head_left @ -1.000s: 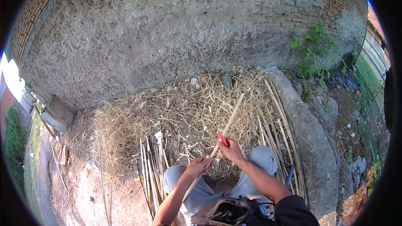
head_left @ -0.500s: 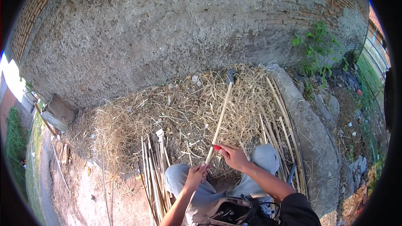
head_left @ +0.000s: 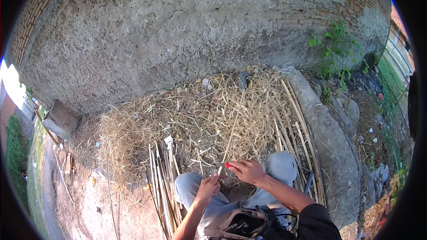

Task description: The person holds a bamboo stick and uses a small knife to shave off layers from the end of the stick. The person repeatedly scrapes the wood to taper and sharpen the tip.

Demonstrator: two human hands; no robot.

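Observation:
Between my knees, my left hand (head_left: 209, 187) is closed on the lower part of a long pale bamboo strip (head_left: 232, 135). The strip slants up and away over the straw, looking thin, as if seen edge-on. My right hand (head_left: 249, 171) is closed on a small red-handled tool (head_left: 228, 165), held close to the strip just above my left hand. The tool's blade, if it has one, is too small to make out, and I cannot tell whether it touches the strip.
Several bamboo strips (head_left: 162, 182) lie by my left knee, and more strips (head_left: 300, 124) lie by my right knee. Straw-like shavings (head_left: 129, 138) cover the ground ahead, up to a rough wall (head_left: 178, 31). A concrete edge (head_left: 329, 151) runs along the right; a dark bag (head_left: 242, 224) is at my lap.
My right hand with the red-handled tool has moved down the strip, nearer my left hand. The strip showed its broad pale face before and now looks narrower. My left hand has barely moved.

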